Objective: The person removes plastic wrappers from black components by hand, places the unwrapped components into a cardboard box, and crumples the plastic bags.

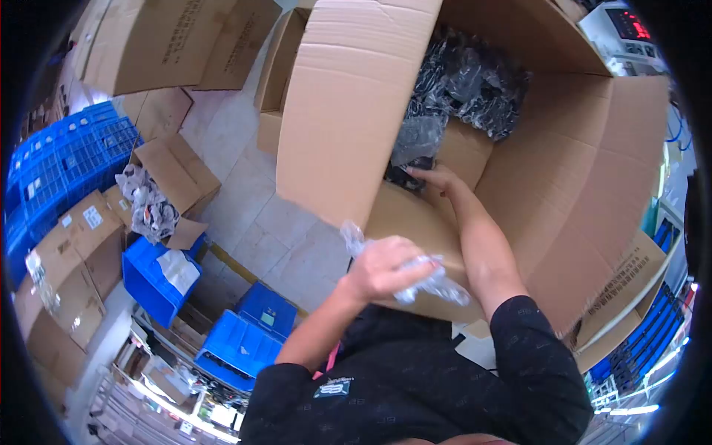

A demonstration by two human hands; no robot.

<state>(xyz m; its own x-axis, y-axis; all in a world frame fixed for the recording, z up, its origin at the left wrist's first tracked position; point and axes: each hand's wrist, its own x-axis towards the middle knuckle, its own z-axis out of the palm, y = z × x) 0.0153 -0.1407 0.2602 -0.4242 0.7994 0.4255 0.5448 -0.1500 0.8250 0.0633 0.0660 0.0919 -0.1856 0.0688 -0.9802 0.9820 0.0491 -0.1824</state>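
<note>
My left hand is closed around a crumpled clear plastic bag, whose ends stick out on both sides of the fist. It is at the near edge of a large open cardboard box. My right hand reaches down inside that box. Its fingers are on a black item in clear plastic, near the box's left wall; the item's exact kind cannot be made out. Just beyond it lies a pile of black items in clear plastic bags, filling the far part of the box.
Blue crates are stacked at far left, beside cardboard boxes. One open box has grey plastic wrapping at its mouth. Blue bins stand at lower left. The large box's left flap stands out over the tiled floor.
</note>
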